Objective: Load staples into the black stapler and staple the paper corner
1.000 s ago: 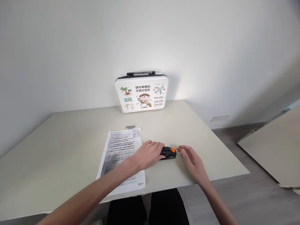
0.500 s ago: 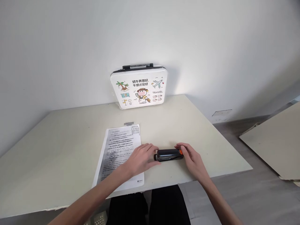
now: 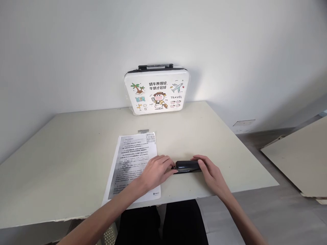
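A black stapler (image 3: 188,165) lies lengthwise near the front edge of the table, between my two hands. My left hand (image 3: 158,171) pinches its left end between thumb and fingers. Around the right end closes my right hand (image 3: 209,171), its thumb in front and its fingers behind. Partly under my left wrist is a printed sheet of paper (image 3: 133,163), lying flat. Just beyond the sheet's top edge sits a small grey strip of staples (image 3: 143,131).
A white case (image 3: 157,90) with cartoon prints and a black handle (image 3: 155,66) stands upright against the wall at the back of the table (image 3: 76,153). Another pale tabletop (image 3: 301,153) is at the right, across a gap of grey floor.
My left fingers have closed over the stapler's left end, which was more exposed before. The orange part at its right end is now covered. The view has shifted slightly.
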`<state>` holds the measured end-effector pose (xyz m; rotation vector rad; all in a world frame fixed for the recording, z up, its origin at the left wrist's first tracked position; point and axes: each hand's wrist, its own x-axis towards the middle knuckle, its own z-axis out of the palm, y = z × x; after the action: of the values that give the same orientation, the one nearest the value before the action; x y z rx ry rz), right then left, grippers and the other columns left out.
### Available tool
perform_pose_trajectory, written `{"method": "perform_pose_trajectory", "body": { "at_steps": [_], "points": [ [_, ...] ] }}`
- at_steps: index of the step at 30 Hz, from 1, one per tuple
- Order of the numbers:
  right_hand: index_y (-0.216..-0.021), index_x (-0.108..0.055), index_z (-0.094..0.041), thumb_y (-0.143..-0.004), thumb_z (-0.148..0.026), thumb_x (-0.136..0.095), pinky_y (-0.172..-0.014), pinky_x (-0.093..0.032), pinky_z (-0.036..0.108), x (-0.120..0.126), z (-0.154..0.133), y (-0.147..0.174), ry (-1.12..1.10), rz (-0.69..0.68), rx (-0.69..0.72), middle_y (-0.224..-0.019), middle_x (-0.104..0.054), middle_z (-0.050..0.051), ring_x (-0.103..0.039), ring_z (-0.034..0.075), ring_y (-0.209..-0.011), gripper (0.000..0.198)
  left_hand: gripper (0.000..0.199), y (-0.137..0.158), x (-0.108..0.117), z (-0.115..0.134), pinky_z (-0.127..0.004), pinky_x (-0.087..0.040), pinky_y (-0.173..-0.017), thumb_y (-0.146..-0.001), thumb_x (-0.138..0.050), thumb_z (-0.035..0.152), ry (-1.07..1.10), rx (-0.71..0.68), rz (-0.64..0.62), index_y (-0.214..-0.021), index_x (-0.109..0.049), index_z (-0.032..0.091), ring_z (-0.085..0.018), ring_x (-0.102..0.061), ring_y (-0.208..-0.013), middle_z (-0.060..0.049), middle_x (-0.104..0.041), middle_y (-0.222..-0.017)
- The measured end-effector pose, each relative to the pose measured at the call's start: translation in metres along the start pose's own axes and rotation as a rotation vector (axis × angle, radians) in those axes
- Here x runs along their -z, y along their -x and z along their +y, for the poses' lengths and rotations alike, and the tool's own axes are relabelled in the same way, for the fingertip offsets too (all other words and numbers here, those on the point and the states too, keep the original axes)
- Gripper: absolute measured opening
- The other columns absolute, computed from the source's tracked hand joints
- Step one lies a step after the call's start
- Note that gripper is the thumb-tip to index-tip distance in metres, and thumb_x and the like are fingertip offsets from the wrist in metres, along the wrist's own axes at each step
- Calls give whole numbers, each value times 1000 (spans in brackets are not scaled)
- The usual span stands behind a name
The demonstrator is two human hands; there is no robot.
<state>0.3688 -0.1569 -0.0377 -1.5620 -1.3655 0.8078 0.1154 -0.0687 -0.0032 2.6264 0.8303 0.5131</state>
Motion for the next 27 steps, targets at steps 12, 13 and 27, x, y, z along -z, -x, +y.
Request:
{"method": "perform_pose_trajectory", "body": {
  "at_steps": [12, 13, 27],
  "points": [
    [-129, -61, -32, -98, -51, -62, -100, -56, 48, -6, 8, 4, 249, -54, 142, -133, -69, 8, -64, 31, -122, 37, 21, 40, 21, -30, -46, -54, -99, -104, -61, 41, -36, -15, 87, -116, -67, 25, -25, -65, -112, -6, -70, -116],
    [-129, -61, -31, -98, -51, -62, -99, -56, 48, -6, 8, 5, 252, -49, 140, -133, -69, 8, -65, 30, -121, 37, 27, 42, 22, -35, -49, -52, -106, -104, -61, 44, -51, 5, 85, -123, -64, 26, -27, -62, -121, -7, -69, -125],
    [-129, -62, -30, -96, -52, -64, -100, -55, 49, -7, 10, 5, 203, 0, 119, -130, -69, 9, -65, 31, -119, 39, 50, 62, 63, -94, -62, -34, -122, -102, -59, 52, -234, 160, 42, -146, -57, 30, -36, -34, -153, -8, -44, -165]
  ]
}}
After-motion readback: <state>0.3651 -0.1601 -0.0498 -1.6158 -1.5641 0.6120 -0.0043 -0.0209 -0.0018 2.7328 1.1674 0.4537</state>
